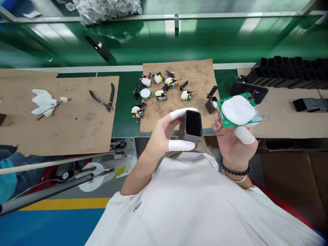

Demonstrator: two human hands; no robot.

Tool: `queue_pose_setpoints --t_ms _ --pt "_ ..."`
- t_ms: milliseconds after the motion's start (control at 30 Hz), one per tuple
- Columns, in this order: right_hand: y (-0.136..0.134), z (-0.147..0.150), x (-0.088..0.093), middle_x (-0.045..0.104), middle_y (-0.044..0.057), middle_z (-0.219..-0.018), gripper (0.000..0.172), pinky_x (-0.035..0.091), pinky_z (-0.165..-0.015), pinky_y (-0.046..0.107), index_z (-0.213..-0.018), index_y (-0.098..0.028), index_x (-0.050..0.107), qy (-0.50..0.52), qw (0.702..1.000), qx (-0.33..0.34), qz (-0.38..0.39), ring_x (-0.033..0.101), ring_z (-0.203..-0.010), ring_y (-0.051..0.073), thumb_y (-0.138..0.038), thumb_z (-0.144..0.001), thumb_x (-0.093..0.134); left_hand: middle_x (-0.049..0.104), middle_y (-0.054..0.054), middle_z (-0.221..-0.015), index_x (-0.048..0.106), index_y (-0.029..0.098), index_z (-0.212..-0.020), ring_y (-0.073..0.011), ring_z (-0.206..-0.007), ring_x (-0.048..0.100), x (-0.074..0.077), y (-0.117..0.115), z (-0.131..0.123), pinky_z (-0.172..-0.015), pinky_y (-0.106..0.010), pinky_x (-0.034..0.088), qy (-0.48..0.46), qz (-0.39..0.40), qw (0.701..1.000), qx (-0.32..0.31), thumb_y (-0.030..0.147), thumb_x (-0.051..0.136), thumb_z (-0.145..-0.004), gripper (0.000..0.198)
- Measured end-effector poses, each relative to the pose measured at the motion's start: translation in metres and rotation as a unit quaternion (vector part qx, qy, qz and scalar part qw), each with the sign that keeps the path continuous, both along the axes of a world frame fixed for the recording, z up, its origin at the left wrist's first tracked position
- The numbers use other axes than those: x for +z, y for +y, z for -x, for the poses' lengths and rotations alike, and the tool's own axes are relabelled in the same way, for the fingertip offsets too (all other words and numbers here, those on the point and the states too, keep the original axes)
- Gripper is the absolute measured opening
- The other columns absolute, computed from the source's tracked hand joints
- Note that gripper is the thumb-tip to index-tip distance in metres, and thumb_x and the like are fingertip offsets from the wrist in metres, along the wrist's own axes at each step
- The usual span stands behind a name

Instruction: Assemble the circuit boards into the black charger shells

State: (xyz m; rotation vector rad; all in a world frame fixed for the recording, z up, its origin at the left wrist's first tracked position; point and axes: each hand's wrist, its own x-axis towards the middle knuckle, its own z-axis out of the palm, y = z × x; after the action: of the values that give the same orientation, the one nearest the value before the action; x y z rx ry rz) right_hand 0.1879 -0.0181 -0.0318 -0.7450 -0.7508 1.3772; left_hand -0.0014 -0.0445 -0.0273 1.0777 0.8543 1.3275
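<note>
While our left hand [164, 135] pinches a dark rectangular housing [190, 128] between thumb and forefinger | our right hand [235, 150] clasps a white-padded green circuit board [238, 111] to its right, thumb against the near edge | circuit assemblies [161, 96] lie beyond on cardboard [200, 75]

Head-worn camera: faces forward and steeply down. The view spans the wearer's shirt [189, 198] (near), left hand [164, 133] and right hand [234, 147] at close range, the desk [125, 106] beyond, and a metal rail [153, 17] (far).

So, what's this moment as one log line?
left hand: holding grey casing | right hand: holding green circuit board | cardboard: several small boards
</note>
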Motion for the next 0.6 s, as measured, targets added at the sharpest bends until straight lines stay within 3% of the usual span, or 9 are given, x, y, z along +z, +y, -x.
queue_pose_setpoints --t_ms 133,233,333,433,500,600 --pt "0.004 0.003 -0.003 0.069 -0.003 -0.089 0.031 0.052 -0.059 0.028 -0.081 -0.029 0.07 0.003 1.0 0.013 0.015 0.059 -0.07 0.014 -0.039 -0.061 0.092 0.076 -0.008 -0.125 0.072 0.024 -0.125 -0.0296 -0.114 0.073 -0.012 0.001 0.001 -0.096 -0.038 0.061 0.079 -0.011 0.996 0.034 0.042 0.102 -0.052 0.081" --pt "0.012 0.004 -0.011 0.067 -0.003 -0.081 0.032 0.053 -0.059 0.025 -0.073 -0.026 0.069 0.03 0.998 0.026 0.054 0.06 -0.071 0.013 -0.038 -0.058 0.095 0.073 -0.007 -0.115 0.069 0.021 -0.118 -0.0243 -0.104 0.071 -0.042 0.017 0.001 -0.091 -0.036 0.059 0.174 -0.022 0.977 0.122 0.047 0.097 -0.061 0.069" --pt "0.018 0.005 -0.022 0.067 -0.004 -0.077 0.033 0.054 -0.06 0.023 -0.073 -0.025 0.072 0.034 0.995 0.039 0.083 0.064 -0.073 0.012 -0.037 -0.056 0.098 0.066 -0.005 -0.104 0.064 0.02 -0.101 -0.0237 -0.101 0.067 -0.083 0.041 -0.001 -0.098 -0.041 0.056 0.284 -0.018 0.922 0.264 0.043 0.092 -0.069 0.049" --pt "0.02 0.007 -0.034 0.072 -0.004 -0.084 0.035 0.055 -0.062 0.022 -0.082 -0.026 0.076 0.024 0.995 0.043 0.088 0.066 -0.074 0.011 -0.035 -0.055 0.098 0.058 -0.01 -0.112 0.058 0.019 -0.106 -0.0296 -0.113 0.063 -0.111 0.057 -0.008 -0.107 -0.049 0.051 0.374 0.036 0.853 0.362 0.033 0.086 -0.077 0.043" --pt "0.02 0.007 -0.041 0.073 -0.004 -0.086 0.033 0.056 -0.063 0.022 -0.085 -0.027 0.077 0.01 0.995 0.047 0.085 0.066 -0.074 0.011 -0.034 -0.059 0.096 0.054 -0.015 -0.122 0.055 0.018 -0.117 -0.0348 -0.122 0.06 -0.117 0.055 -0.012 -0.111 -0.055 0.048 0.406 0.061 0.837 0.36 0.031 0.084 -0.079 0.049" --pt "0.02 0.006 -0.051 0.074 -0.005 -0.087 0.035 0.056 -0.064 0.022 -0.094 -0.03 0.079 -0.018 0.996 0.05 0.077 0.068 -0.075 0.011 -0.033 -0.063 0.094 0.045 -0.018 -0.139 0.042 0.022 -0.146 -0.0383 -0.132 0.056 -0.113 0.041 -0.013 -0.113 -0.056 0.048 0.437 0.084 0.845 0.298 0.028 0.091 -0.071 0.09"
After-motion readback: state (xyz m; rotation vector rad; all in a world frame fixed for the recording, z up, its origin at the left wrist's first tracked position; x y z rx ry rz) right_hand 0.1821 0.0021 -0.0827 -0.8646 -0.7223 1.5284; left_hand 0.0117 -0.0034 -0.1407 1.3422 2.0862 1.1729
